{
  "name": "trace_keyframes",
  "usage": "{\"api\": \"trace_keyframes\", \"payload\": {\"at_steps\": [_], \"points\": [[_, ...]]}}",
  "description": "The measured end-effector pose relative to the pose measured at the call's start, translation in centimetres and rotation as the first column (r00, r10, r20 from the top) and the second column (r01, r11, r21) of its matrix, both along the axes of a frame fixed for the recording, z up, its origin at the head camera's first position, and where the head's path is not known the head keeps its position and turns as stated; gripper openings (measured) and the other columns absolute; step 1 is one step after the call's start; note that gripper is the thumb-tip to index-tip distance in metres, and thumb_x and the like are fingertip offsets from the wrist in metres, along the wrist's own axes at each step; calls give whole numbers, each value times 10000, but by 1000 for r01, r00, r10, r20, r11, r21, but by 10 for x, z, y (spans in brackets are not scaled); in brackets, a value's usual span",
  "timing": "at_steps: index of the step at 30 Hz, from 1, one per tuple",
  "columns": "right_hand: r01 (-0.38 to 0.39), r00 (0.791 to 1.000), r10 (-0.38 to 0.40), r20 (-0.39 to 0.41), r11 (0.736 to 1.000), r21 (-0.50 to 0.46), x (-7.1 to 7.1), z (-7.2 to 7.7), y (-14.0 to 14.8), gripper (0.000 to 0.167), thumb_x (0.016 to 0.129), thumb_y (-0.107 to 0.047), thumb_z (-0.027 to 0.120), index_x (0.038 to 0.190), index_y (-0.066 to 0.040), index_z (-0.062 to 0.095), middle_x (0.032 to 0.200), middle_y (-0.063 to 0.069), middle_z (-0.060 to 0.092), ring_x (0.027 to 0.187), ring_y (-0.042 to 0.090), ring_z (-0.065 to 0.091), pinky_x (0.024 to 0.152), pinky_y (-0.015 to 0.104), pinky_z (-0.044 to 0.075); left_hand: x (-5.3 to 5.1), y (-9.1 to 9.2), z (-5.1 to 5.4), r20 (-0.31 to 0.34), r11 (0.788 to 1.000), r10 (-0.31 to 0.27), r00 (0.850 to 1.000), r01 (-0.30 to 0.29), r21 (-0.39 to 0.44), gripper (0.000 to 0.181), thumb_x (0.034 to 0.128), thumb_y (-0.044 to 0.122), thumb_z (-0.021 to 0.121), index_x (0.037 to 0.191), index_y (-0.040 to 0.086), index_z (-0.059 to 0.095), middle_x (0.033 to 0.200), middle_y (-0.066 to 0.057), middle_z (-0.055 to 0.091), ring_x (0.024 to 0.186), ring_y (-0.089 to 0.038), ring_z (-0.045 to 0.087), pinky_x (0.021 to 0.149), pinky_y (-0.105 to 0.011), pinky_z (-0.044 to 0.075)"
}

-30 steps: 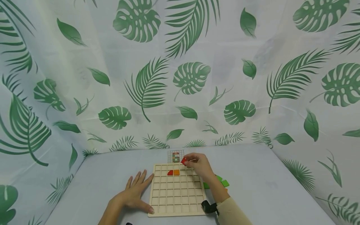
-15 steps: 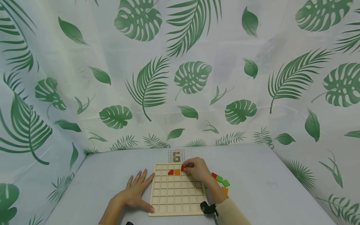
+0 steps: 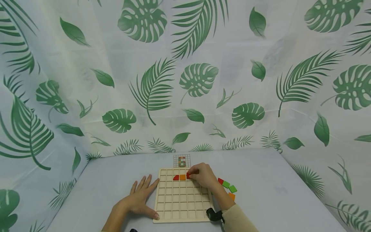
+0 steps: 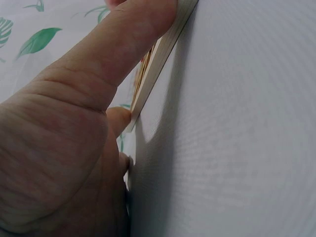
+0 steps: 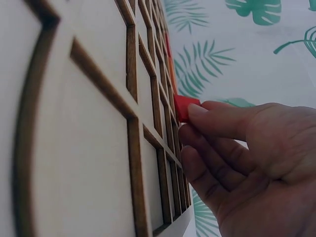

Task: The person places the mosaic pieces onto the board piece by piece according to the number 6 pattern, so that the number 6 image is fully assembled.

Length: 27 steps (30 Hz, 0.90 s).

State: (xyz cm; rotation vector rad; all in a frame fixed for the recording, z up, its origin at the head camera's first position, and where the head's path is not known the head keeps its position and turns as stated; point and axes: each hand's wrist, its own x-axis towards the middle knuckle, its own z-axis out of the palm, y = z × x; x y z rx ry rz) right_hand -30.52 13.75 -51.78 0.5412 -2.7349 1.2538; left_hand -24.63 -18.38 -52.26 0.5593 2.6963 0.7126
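Observation:
A pale wooden grid board [image 3: 175,196] lies on the table. In its second row from the top sit a red quarter-round tile [image 3: 176,178] and, beside it, an orange square tile [image 3: 182,177]. My right hand [image 3: 204,175] pinches a red tile [image 5: 183,107] between thumb and fingers, at the cell just right of the orange one; the right wrist view shows it tilted against the grid. My left hand [image 3: 139,198] lies spread along the board's left side. Its thumb [image 4: 133,39] touches the board's edge near the front corner.
A small pattern card [image 3: 182,160] with a coloured figure on a grid lies behind the board. Right of the board are loose tiles: a red one [image 3: 221,181], green ones [image 3: 233,188] and an orange one [image 3: 231,196]. A leaf-printed cloth hangs behind.
My right hand has brought the red tile down and toward me, from above the board's back edge to the cell beside the orange tile. The left hand stays at the board's side.

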Motion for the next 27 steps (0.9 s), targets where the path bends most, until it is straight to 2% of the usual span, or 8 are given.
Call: {"api": "trace_keyframes", "payload": {"at_steps": [12, 18, 27], "points": [[-50, 999, 50, -6, 997, 63, -1, -3, -1, 80, 887, -51, 800, 949, -100, 812, 862, -33, 755, 781, 85, 631, 716, 260, 543, -1, -1, -3, -7, 1000, 12, 1000, -12, -12, 1397, 547, 726, 912, 1670, 239, 238, 1745, -219, 24, 1610, -466, -48, 1232, -738, -71], [-68, 998, 68, -3, 994, 82, 0, -3, -2, 86, 902, -59, 792, 985, -63, 810, 897, 13, 759, 808, 112, 636, 709, 267, 541, -1, 0, -5, -9, 1000, 15, 1000, -15, -17, 1403, 539, 734, 910, 1670, 247, 236, 1746, -213, 22, 1611, -461, -50, 1233, -735, -73], [-70, 998, 70, -4, 993, 96, 2, -2, -1, 58, 914, -60, 781, 951, -75, 822, 934, 37, 728, 846, 136, 633, 707, 273, 540, -1, 0, -3, -2, 1000, 14, 1000, -14, -12, 1404, 540, 733, 909, 1670, 237, 239, 1746, -211, 23, 1612, -456, -54, 1234, -731, -78]]}}
